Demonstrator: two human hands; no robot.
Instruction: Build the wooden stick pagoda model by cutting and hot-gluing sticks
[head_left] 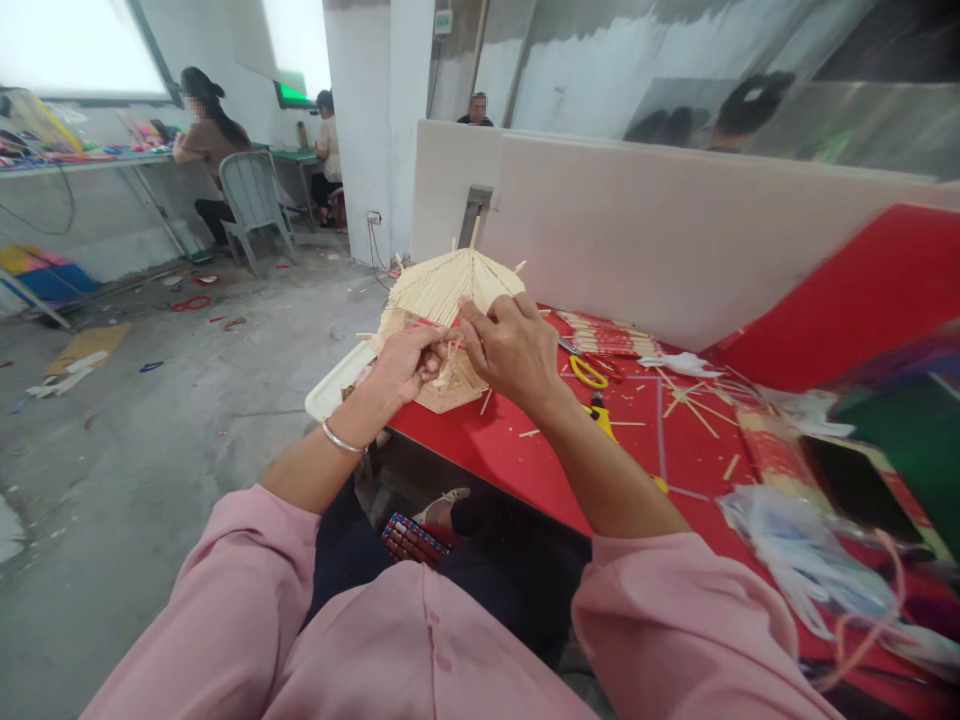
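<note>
At the red table's (525, 450) left corner, the stick-built roofed model (450, 300) sits beside a white tray (330, 392) whose contents are hidden. The left hand (405, 362) and right hand (510, 350) pinch its thin sticks, fingers closed; the fingertips are hard to make out.

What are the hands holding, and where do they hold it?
Both hands, left hand and right hand, hold the small pale wooden-stick house model just beneath its roof, at the near side.
</note>
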